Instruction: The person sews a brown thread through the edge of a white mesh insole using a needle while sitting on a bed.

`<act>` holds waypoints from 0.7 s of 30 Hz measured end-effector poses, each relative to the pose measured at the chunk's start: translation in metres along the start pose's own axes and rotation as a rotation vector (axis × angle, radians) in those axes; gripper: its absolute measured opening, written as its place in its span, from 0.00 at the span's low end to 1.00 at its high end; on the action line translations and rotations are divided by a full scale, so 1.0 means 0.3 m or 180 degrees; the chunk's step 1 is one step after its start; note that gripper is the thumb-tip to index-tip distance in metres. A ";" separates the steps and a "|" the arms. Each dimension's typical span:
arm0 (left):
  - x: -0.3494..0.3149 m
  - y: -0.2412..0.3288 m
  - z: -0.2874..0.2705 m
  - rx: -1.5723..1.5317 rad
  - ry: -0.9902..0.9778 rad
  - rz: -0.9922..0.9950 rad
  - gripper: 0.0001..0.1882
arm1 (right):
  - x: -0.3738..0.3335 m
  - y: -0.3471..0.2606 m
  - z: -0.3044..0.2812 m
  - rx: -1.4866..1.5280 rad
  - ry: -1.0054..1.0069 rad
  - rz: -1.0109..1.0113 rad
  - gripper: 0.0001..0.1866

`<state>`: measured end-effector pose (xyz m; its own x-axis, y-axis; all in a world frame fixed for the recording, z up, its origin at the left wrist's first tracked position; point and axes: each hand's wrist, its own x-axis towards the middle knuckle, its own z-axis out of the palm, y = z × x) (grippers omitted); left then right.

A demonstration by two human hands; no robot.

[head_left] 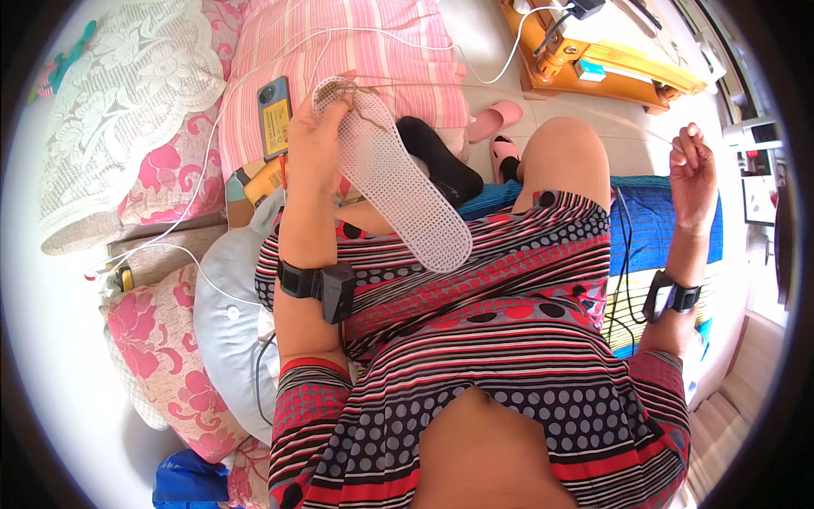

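My left hand (315, 140) grips the toe or heel end of a white plastic mesh insole (398, 182), which slants down to the right over my lap. Brown yarn (366, 106) is worked along its upper rim, and a loose strand hangs over the mesh. From that end a thin strand stretches far across to the right. Raised at the far right, my right hand (694, 165) has its fingers curled together at the end of this strand. Whether a needle is also between those fingers is too small to make out.
A phone (274, 117) lies on the pink striped cover (381, 59) beside my left hand. White cables cross the cover. A wooden stand (593, 64) is at the back right, with pink slippers (494, 120) on the floor before it. A grey cushion (233, 339) rests at my left.
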<state>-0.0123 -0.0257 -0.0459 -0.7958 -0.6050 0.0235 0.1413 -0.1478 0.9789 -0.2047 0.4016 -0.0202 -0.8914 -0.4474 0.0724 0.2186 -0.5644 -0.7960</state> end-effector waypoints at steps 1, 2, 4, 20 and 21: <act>-0.001 0.008 -0.003 -0.0222 -0.0116 -0.0178 0.14 | 0.007 -0.018 -0.076 -0.0009 0.0135 -0.0005 0.13; -0.002 0.015 -0.008 -0.0188 -0.0081 -0.0164 0.14 | 0.012 -0.036 -0.154 -0.0040 0.0459 -0.0058 0.13; -0.005 0.026 -0.026 -0.0459 -0.0118 -0.0665 0.15 | 0.021 -0.070 -0.303 0.0424 0.0242 -0.0078 0.14; -0.009 0.095 -0.044 -0.2289 -0.0903 -0.0113 0.19 | -0.062 -0.091 -0.744 -0.2708 0.2238 -0.0867 0.20; -0.033 0.096 -0.011 -0.1622 -0.0620 -0.0276 0.18 | -0.018 -0.013 -0.607 -0.2737 0.1591 -0.0862 0.20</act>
<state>0.0017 -0.0266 -0.0185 -0.9046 -0.4250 0.0317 0.2990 -0.5799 0.7578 -0.2732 0.5326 -0.1269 -0.9748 0.0716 0.2115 -0.1968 0.1717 -0.9653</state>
